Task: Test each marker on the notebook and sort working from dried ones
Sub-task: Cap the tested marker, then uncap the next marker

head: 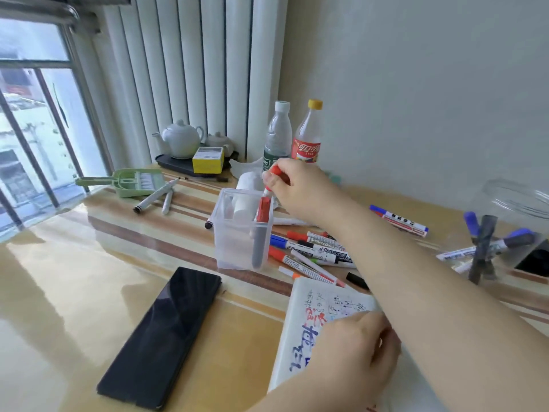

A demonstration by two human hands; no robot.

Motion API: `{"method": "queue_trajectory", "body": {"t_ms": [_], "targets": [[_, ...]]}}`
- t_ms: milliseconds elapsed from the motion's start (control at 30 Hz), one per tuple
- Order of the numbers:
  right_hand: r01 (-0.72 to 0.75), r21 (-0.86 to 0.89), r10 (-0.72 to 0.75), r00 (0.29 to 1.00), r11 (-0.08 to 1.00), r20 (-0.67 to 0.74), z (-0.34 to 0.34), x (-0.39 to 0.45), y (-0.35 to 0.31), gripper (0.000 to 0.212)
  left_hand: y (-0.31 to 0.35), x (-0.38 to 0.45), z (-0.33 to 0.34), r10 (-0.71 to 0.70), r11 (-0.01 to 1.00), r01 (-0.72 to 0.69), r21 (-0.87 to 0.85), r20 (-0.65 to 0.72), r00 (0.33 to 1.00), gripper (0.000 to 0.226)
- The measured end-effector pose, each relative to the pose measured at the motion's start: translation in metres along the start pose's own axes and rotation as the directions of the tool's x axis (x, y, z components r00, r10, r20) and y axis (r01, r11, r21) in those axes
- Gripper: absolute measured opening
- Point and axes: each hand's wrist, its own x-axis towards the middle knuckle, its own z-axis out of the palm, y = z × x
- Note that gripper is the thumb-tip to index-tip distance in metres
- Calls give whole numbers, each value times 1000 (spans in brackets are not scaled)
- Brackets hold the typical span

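Right hand [292,185] is up over the clear bin [242,230], fingers pinching a red-capped marker [271,181] by its top end — the marker hangs nearly upright, its lower end at the bin's rim. Inside the bin, against its right wall, stands another marker [260,233] with a red cap up and a grey barrel down. The bin sits mid-table, just left of a loose heap of markers [312,252] lying flat — red, blue and black caps, white barrels.

Left hand [353,352] rests on the notebook [300,319] at the table's near edge, fingers loosely curled over the page; whether they hold anything I cannot tell. The page is covered in red and blue scribbles.

Over by the right edge, a clear jar [511,209] has several blue and dark markers [482,245] leaning in it. Two more markers [399,220] lie flat between the jar and the right forearm.

A black phone [162,334] lies face up near the left of the notebook. Toward the far side of the table: two grey pens [157,196], a green dustpan [133,179], a white teapot [181,138] on a dark tray, a yellow box [208,160], and two bottles [292,135] — one white-capped, one yellow-capped — standing against the wall.
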Motion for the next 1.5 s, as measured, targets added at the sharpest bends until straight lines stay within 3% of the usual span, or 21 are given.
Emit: {"method": "queue_trajectory", "body": {"t_ms": [133, 333, 467, 567, 667, 833, 1000, 1100, 1200, 1267, 1367, 1433, 1500], "targets": [[10, -60, -4, 995, 998, 98, 11, 0, 9, 39, -4, 3, 1, -74, 996, 74, -55, 3, 997, 16], [-11, 76, -3, 983, 997, 182, 11, -9, 16, 48, -5, 2, 3, -135, 987, 139, -78, 51, 990, 13], [-45, 108, 36, 996, 993, 86, -8, -26, 29, 50, -6, 1, 7, -160, 986, 163, -44, 49, 986, 29], [-97, 84, 96, 995, 992, 18, -25, -50, 59, 30, -5, 0, 6, -166, 985, 168, -41, 57, 984, 26], [-217, -7, 217, 973, 976, 75, -26, -78, 95, 13, -4, 1, 5, -211, 976, 214, -33, 69, 975, 23], [-279, -187, 322, 906, 942, 273, 5, -100, 123, 12, -2, 4, 5, -300, 954, 298, -36, -35, 953, 24], [-179, -353, 277, 928, 918, 250, 17, -93, 120, 17, -2, 4, 1, -333, 943, 330, -51, -85, 939, 24], [-183, -357, 278, 931, 916, 236, 15, -91, 118, 18, 1, 6, -2, -330, 943, 325, -67, -92, 940, 19], [-271, -199, 292, 953, 942, 85, 1, -98, 113, 12, 4, 8, -7, -338, 940, 329, -90, -118, 934, 19], [-362, 53, 362, 932, 931, -2, -17, -107, 109, 5, 6, 10, -12, -352, 935, 341, -98, -133, 927, 14], [-417, 519, 461, 886, 747, 48, -40, -131, 104, 9, 6, 13, -15, -334, 940, 319, -123, -130, 934, 13], [-412, 693, 456, 880, 592, 135, -46, -155, 101, 14, 7, 15, -15, -299, 946, 285, -154, -81, 951, 6], [-419, 775, 455, 869, 473, 193, -45, -181, 98, 17, 9, 12, -11, -224, 960, 222, -173, 5, 975, 14]]}}
